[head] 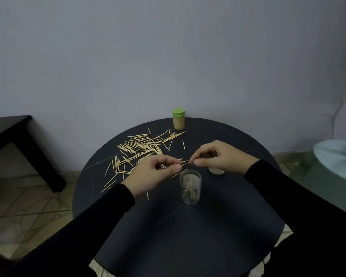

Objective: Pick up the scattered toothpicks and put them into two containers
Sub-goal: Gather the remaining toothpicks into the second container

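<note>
No legible writing. Scattered toothpicks [140,148] lie mostly diagonal on the round black tabletop [188,226], centre frame. The left hand [154,174] pinches toothpicks; the right hand [218,156] pinches one, partly hiding one container [216,170]. The clear cup [190,186] holds toothpicks. A green-lidded jar [178,118] stands behind.

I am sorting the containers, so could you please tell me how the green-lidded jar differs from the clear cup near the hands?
The jar has its green lid on; the cup is open-topped. The jar is packed with upright toothpicks; the cup holds only a loose few, leaning. The jar stands at the table's far edge; the cup stands close, just below the hands. Both are upright, clear-walled, and hold toothpicks.
</note>
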